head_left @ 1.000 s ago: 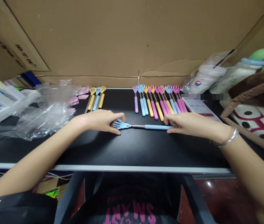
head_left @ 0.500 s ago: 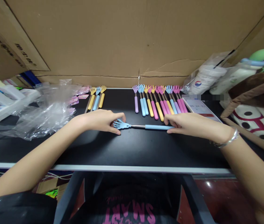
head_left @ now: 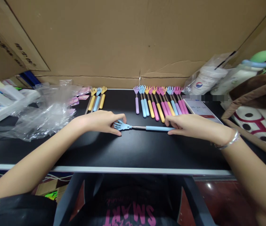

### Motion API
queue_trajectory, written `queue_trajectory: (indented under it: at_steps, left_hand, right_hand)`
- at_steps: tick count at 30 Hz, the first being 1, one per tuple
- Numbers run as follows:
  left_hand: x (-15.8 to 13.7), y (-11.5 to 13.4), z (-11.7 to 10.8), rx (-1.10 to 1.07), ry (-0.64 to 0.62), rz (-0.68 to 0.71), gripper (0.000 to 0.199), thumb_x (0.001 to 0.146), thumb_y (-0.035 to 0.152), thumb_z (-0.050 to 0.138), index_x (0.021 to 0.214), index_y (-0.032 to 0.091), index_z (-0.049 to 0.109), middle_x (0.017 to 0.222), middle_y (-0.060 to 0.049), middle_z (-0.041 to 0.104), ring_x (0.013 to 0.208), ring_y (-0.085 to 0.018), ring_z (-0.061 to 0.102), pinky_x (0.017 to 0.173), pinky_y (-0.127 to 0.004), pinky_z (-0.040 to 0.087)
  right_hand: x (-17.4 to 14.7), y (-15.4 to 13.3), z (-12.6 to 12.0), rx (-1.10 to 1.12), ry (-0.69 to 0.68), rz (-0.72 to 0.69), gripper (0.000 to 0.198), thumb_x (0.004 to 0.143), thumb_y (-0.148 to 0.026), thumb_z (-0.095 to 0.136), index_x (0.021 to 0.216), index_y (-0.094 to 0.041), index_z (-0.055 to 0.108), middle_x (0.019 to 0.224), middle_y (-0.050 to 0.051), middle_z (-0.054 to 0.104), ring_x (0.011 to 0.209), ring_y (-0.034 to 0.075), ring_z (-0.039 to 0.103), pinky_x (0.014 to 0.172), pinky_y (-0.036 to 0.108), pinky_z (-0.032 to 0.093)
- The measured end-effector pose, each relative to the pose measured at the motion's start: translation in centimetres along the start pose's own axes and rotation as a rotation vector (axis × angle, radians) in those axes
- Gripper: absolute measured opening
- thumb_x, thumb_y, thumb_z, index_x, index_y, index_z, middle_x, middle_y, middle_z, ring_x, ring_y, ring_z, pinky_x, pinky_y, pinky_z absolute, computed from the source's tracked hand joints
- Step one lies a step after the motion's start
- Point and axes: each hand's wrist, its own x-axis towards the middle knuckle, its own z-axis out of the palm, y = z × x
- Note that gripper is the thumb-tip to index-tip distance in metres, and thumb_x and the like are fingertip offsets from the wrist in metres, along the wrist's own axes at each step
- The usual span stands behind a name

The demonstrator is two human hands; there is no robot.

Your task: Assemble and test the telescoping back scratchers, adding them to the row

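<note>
A light blue back scratcher (head_left: pixel 158 128) lies sideways in front of me, low over the black table. Its claw-shaped head points left, and a short length of metal rod shows between head and handle. My left hand (head_left: pixel 100 121) is curled round the claw tips, with thumb and forefinger on either side. At the other end, my right hand (head_left: pixel 187 123) has its fingers closed about the handle's end, which they partly hide. Behind it stretches a row of back scratchers (head_left: pixel 156 110) in purple, blue, yellow and pink. Three more back scratchers (head_left: pixel 97 101) lie behind my left hand.
Crumpled clear plastic bags (head_left: pixel 50 110) and pink cards (head_left: pixel 75 100) lie at left, beside a white tray (head_left: pixel 1 116). On the right are a phone (head_left: pixel 201 108), a bagged cup (head_left: pixel 208 80), a bottle (head_left: pixel 246 73) and a cloth bag (head_left: pixel 252 125). Cardboard (head_left: pixel 114 40) walls the back.
Both hands and the blue back scratcher stay in the same place. Only the view has shifted very slightly.
</note>
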Motion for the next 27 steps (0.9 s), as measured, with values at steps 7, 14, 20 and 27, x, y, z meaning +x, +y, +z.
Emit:
queue_trajectory:
  at_steps: [7,14,20,27]
  left_hand:
    - [0.0,0.03,-0.03,-0.01,0.007,0.003,0.04,0.081,0.052,0.054,0.111,0.027,0.047,0.075,0.002,0.061,0.062,-0.015,0.055,0.055,-0.022,0.029]
    - [0.05,-0.11,0.07,-0.012,0.006,0.003,0.041,0.08,0.054,0.054,0.111,0.026,0.048,0.076,0.001,0.062,0.063,-0.015,0.056,0.055,-0.022,0.029]
    - [-0.04,0.01,-0.05,-0.005,-0.003,-0.006,0.04,0.081,0.052,0.054,0.109,0.026,0.047,0.075,0.001,0.061,0.064,-0.015,0.056,0.055,-0.022,0.029]
    - [-0.05,-0.01,0.01,-0.021,0.002,-0.01,0.039,0.079,0.053,0.056,0.105,0.025,0.047,0.075,0.001,0.061,0.064,-0.015,0.055,0.054,-0.022,0.029]
  right_hand:
    - [-0.02,0.09,0.2,0.0,0.012,-0.005,0.024,0.082,-0.045,0.047,0.087,-0.022,0.049,0.077,0.001,0.059,0.061,0.013,0.05,0.055,0.024,0.03]
    - [-0.01,0.17,0.2,-0.012,0.013,0.0,0.024,0.082,-0.046,0.047,0.087,-0.022,0.049,0.077,0.001,0.059,0.061,0.013,0.05,0.054,0.024,0.029]
    - [-0.1,0.21,0.32,0.0,0.008,0.01,0.024,0.082,-0.046,0.047,0.09,-0.023,0.048,0.079,0.001,0.06,0.064,0.014,0.052,0.056,0.024,0.031]
    - [-0.03,0.11,0.24,-0.024,0.001,0.011,0.025,0.082,-0.045,0.047,0.091,-0.023,0.048,0.081,0.002,0.061,0.066,0.015,0.054,0.056,0.024,0.031]
